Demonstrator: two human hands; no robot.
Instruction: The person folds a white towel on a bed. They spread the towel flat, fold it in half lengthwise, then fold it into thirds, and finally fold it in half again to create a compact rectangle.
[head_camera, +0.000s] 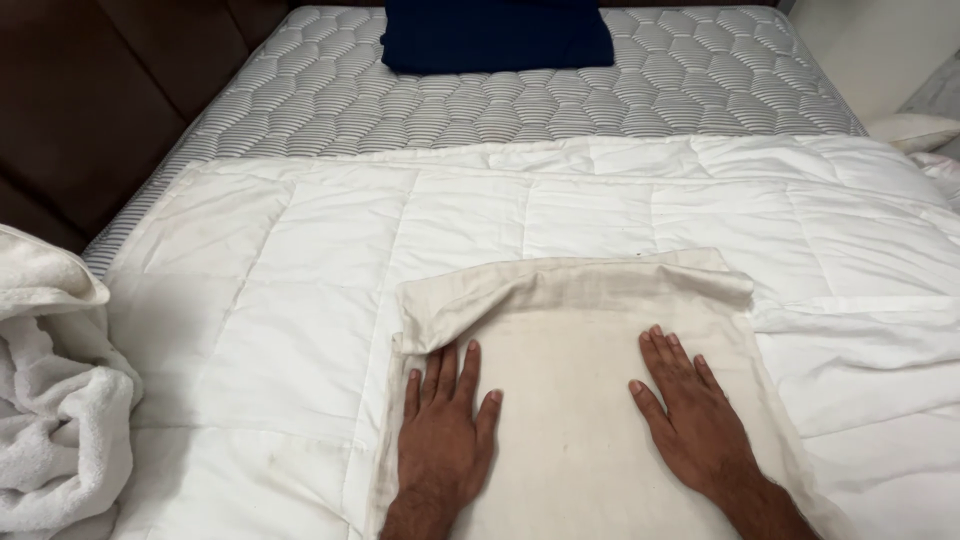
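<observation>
both hands, left (443, 425) and right (690, 410), flat, grip open, atop the cream cloth (570, 400) (far edge folded over)

The cream pillowcase (590, 400) is matt, faintly stained woven cloth; beneath it the white quilted comforter (330, 260) looks soft; left, fluffy terry towel (50, 400).

Ahead of the hands, the white quilt (520, 215) lies flat and open up to the bare patterned mattress (560, 100). A folded dark blue cloth (495, 35) sits at the far end of that stretch. To the left, a heaped white towel (50, 400) crowds the bed's edge beside the brown headboard panel (90, 90). A pillow (915, 130) lies at the far right.
</observation>
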